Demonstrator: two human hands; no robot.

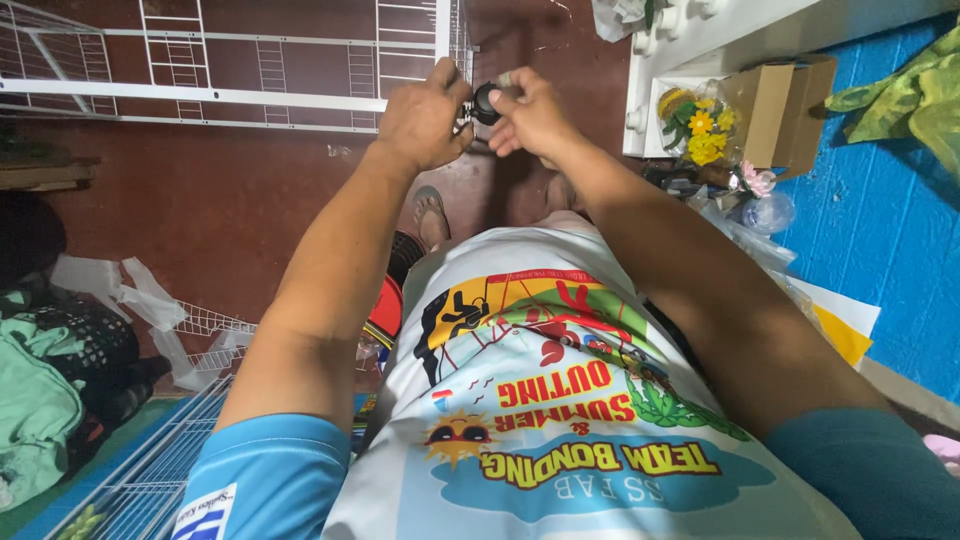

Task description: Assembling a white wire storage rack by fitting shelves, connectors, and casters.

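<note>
Dark red floor (230,200) seen below, blue wall (890,250) at right. White wire rack (250,70) lies across the floor at top. An open brown cardboard box (780,110) is set beside yellow artificial flowers (700,130) on a white shelf (700,50). A small black wheel (487,103) is pinched at the rack's corner post: left hand (420,120) grip closed beside it, right hand (530,115) fingers clamped on it.

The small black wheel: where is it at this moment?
In the head view, top centre, the small black wheel sits between the left hand and right hand, beside the white wire rack.
</note>
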